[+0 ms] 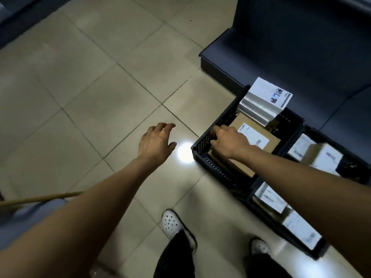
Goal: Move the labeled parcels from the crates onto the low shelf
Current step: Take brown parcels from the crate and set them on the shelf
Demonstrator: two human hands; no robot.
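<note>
The right hand (pixel 228 141) is down inside the leftmost crate (pixel 202 157), fingers curled over the left edge of a brown parcel (pixel 261 137), hooked into the gap between cardboard and crate wall. That looks to me like the only purchase on offer, since the parcel lies flat, label up, and fills most of the crate. The left hand (pixel 156 141) hangs above the tiled floor (pixel 80 97) to the left, fingers spread and holding nothing, probably for balance or ready to take the other side. A white box (pixel 263 101) leans on the crate's far end, half over the rim (stacked last, I would guess). The low shelf (pixel 251 57) sits just beyond, dark and bare where I can see it, so the carry is short.

I count three crates: this one, a right crate (pixel 349 167) and a near crate (pixel 289 237). Each of those two shows about two labelled parcels, though blur makes that uncertain.
</note>
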